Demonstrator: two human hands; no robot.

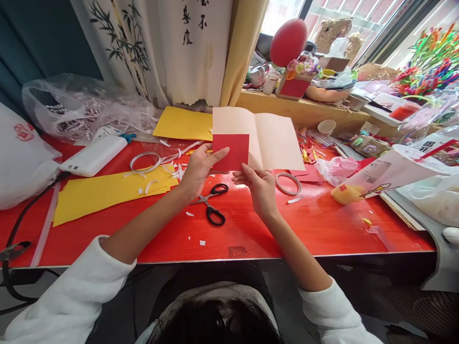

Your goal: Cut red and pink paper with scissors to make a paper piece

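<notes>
The red square (231,152) is smooth paper with a faint sheen, against the matt, creased paper of the cream folded sheet (281,138). Matt yellow paper strips (103,198) lie on the desk (258,229), whose red surface is glossy, with one rough, worn patch (237,251). The scissors (207,202) pair metal blades with smooth black plastic handles. The plastic bag (89,95) is thin and crinkled, the balloon (289,43) smooth, the curtain (179,67) soft cloth.
</notes>
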